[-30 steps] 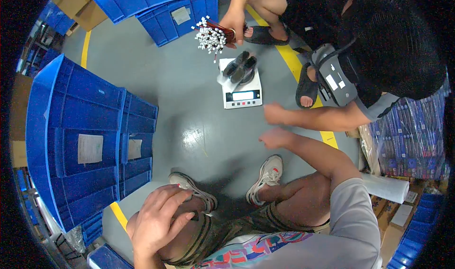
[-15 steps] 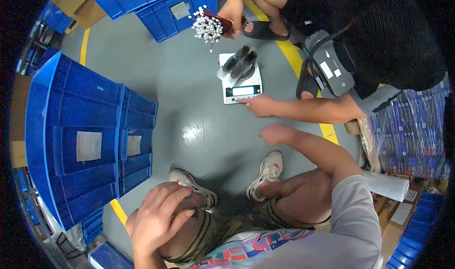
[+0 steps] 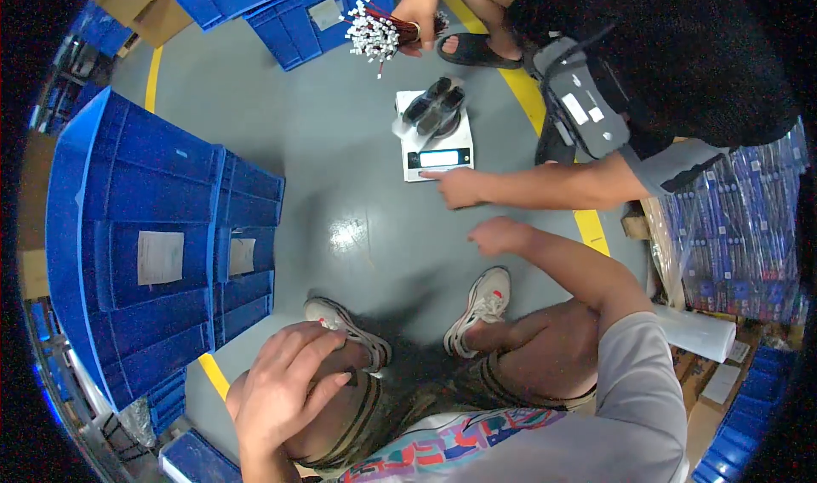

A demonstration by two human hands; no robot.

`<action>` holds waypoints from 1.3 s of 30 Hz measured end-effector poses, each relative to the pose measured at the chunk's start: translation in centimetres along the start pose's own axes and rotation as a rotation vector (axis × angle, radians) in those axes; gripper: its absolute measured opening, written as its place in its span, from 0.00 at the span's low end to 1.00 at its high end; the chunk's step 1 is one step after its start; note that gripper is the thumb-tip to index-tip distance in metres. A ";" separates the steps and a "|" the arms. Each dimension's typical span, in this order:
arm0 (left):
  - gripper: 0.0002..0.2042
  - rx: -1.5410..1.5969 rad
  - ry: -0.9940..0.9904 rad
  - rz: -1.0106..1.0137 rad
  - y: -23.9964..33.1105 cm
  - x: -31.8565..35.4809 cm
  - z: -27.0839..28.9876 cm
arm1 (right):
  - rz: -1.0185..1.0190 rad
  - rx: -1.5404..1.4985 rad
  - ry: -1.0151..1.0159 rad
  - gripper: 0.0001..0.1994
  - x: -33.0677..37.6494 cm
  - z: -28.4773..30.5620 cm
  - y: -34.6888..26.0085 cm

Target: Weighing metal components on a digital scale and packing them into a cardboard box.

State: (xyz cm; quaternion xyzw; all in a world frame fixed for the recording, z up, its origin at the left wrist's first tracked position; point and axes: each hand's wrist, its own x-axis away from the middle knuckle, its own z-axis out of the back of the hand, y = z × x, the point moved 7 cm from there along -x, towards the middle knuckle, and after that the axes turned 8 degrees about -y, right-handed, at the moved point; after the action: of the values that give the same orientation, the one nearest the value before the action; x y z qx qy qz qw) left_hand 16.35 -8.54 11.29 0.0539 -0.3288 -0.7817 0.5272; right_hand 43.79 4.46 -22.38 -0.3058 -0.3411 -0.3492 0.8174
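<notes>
My left hand point(image 3: 289, 389) rests on my left knee, holding nothing, fingers loosely apart. In front of me, my right hand point(image 3: 498, 236) hangs above the floor with a finger pointing left and the others curled, nothing visible in it. It is nearest to a co-worker's hand point(image 3: 459, 187), whose finger touches the front panel of a white digital scale point(image 3: 465, 142) with a lit display. Dark objects in clear plastic point(image 3: 434, 108) lie on its pan; their exact kind is unclear. The co-worker's other hand point(image 3: 417, 17) grips a bundle of dark red wires with white connectors point(image 3: 373, 34).
Large blue bins point(image 3: 153, 202) stand on the left, with more blue bins point(image 3: 298, 23) at the back. Plastic-wrapped stock point(image 3: 732, 236) and a clear plastic roll point(image 3: 702, 334) are on the right. The co-worker crouches beyond a yellow floor line point(image 3: 523, 100), wearing a grey device point(image 3: 583, 100).
The co-worker's upper body and grey device have shifted slightly. Their finger stays at the scale's panel. My left hand stays on the knee; my right hand has barely moved.
</notes>
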 end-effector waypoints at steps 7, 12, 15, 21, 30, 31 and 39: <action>0.22 0.015 -0.007 -0.012 -1.7 -0.3 0.2 | 0.000 0.079 -0.102 0.21 -1.1 0.2 -0.5; 0.20 0.005 0.016 -0.015 -2.4 -0.2 0.2 | -0.044 0.062 -0.175 0.23 -0.8 0.0 -0.8; 0.19 -0.002 0.031 -0.016 -2.0 -0.4 0.7 | -0.014 -0.035 -0.047 0.16 -0.1 1.3 -0.9; 0.22 0.022 -0.025 -0.011 -2.1 -0.5 0.7 | 0.022 -0.015 -0.018 0.16 -0.4 1.2 -1.0; 0.20 -0.005 0.011 -0.013 -2.1 -0.8 0.7 | 0.013 -0.025 -0.028 0.15 -0.7 1.1 -0.9; 0.20 -0.003 0.010 -0.013 -2.2 -0.9 0.8 | 0.013 -0.026 -0.029 0.15 -0.7 1.3 -0.9; 0.22 0.013 -0.040 0.000 -2.5 -1.0 1.0 | 0.010 -0.022 -0.055 0.15 -0.6 1.6 -0.9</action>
State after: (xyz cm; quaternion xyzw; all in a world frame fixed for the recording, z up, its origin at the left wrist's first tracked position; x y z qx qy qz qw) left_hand 14.38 -6.62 10.39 0.0417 -0.3442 -0.7804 0.5203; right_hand 42.20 5.38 -21.70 -0.3261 -0.3579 -0.3402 0.8061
